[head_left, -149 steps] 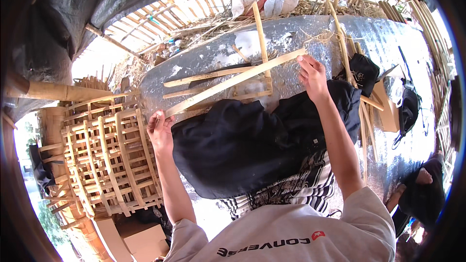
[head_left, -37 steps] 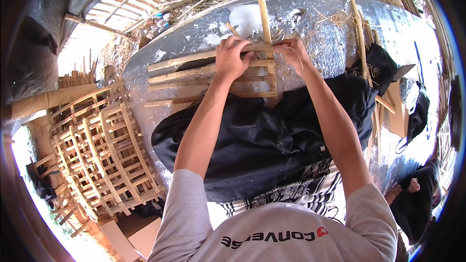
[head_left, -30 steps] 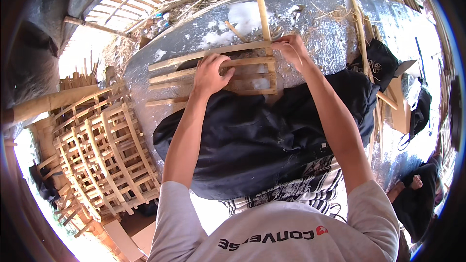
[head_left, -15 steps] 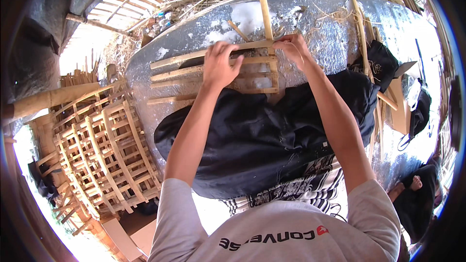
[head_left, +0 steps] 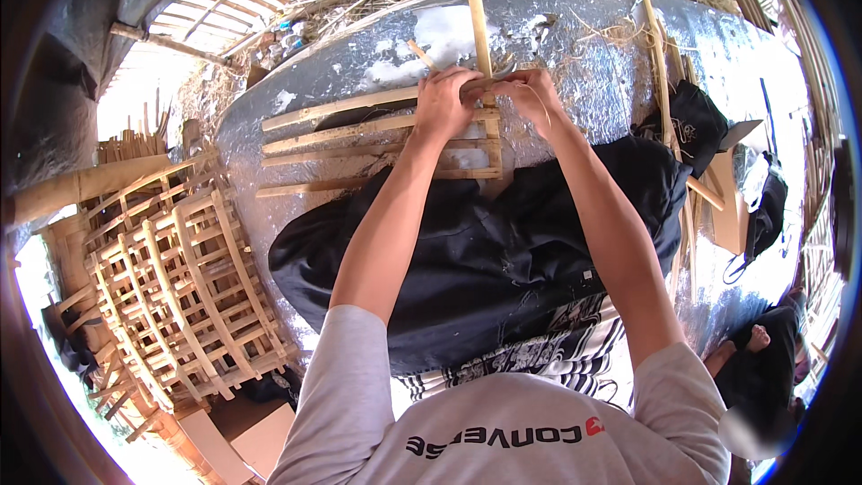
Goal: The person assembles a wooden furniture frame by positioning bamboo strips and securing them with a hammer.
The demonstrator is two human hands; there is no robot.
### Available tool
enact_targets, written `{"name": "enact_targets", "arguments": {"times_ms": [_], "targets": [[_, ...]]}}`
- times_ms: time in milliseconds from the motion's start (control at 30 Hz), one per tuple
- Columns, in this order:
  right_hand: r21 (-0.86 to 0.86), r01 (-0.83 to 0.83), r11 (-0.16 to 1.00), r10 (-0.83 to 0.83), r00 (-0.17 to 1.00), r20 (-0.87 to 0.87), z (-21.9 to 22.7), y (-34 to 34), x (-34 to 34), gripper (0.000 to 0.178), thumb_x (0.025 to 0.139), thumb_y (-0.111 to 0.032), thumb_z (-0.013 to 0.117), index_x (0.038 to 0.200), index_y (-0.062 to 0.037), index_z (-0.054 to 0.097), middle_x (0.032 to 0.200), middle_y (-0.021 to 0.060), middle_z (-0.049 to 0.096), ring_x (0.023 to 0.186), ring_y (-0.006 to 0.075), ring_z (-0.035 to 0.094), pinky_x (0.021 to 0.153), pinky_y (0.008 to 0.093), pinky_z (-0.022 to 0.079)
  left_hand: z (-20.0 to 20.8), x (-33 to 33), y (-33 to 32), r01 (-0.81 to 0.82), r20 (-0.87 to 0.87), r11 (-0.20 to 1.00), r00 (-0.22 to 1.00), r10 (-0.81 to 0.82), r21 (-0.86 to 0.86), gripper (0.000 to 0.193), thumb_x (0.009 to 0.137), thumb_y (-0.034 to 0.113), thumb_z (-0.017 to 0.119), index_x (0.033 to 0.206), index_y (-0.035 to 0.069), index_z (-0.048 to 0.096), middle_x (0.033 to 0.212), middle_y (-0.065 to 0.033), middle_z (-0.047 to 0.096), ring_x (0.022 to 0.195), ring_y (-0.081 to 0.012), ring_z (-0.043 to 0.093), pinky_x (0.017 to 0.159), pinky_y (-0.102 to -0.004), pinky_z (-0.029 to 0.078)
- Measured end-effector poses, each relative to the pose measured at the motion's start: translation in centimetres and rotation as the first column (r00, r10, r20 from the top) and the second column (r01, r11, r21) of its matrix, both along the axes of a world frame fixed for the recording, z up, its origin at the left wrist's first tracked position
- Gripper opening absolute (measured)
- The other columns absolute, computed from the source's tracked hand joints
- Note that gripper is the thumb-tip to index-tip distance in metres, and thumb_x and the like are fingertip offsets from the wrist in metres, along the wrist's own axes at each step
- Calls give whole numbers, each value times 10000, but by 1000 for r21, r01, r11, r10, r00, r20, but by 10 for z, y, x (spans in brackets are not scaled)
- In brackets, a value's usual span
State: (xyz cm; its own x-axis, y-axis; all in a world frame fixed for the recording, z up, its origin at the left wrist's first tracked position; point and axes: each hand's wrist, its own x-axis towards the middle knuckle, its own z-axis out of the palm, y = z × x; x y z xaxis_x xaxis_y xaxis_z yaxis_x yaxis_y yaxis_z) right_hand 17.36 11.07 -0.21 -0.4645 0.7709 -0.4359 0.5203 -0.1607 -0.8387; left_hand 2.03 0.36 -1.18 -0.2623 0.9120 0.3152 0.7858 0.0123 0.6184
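A bamboo frame [head_left: 493, 148] of several parallel slats joined to a crosspiece lies before me, partly over black cloth [head_left: 404, 278] across my legs. My left hand [head_left: 442, 103] is closed around the top bamboo slat [head_left: 350, 108] near its right end. At that corner my right hand [head_left: 532, 99] has its fingers pinched together, close to the left fingertips. What it pinches is hidden; a small grey curved thing shows beside it, too little to name. From the corner a longer bamboo strip [head_left: 476, 18] points away from me.
Stacked bamboo lattice frames [head_left: 180, 296] stand at left. The silvery sheet [head_left: 593, 63] under the work carries scraps and a short bamboo stick [head_left: 420, 54]. At right are long bamboo poles [head_left: 654, 45], a black bag [head_left: 696, 121], a cardboard box [head_left: 727, 202] and another person's foot [head_left: 759, 338].
My left hand has moved right along the top slat to the corner and closed around it. My right hand stays at the corner, now meeting the left fingers.
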Motion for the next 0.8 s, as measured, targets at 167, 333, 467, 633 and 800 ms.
{"name": "enact_targets", "arguments": {"times_ms": [167,333,467,633,800], "targets": [[-42,-22,999,24,999,37,28,12,18,351,787,-304,776,926,16,738,814,83,696,694,146,594,573,365,486,-7,-8,-6,-18,25,1000,1000,18,16,208,807,167,749,1002,98,730,981,-54,723,912,-287,682,825,-393,510],[101,-708,699,325,441,837,36,61,100,379,778,-311,752,871,53,697,832,227,697,819,339,694,691,447,544,-2,3,-1,-51,43,998,998,52,-28,194,809,183,756,992,121,735,1009,-43,720,970,-278,669,878,-401,475],[197,-646,737,332,601,727,51,53,110,381,852,-235,627,1095,57,646,1066,256,681,984,415,676,824,452,556,-8,-10,-7,-45,87,996,995,52,-77,203,827,218,750,1018,154,724,1048,-25,714,1033,-274,649,914,-421,442],[-37,-376,926,367,871,328,27,56,107,365,997,-239,474,1210,48,551,1096,219,660,896,290,708,687,386,589,-3,-3,0,-47,133,974,988,78,-222,218,842,250,747,1050,199,703,1094,-19,703,1076,-269,630,951,-444,400],[-236,-79,968,113,984,136,54,16,67,404,1079,-338,363,1202,-37,603,636,77,625,400,145,533,405,296,460,-1,-8,-3,-48,201,965,974,103,-259,210,830,261,755,1022,201,696,1095,-21,696,1071,-264,630,987,-455,366]]}}
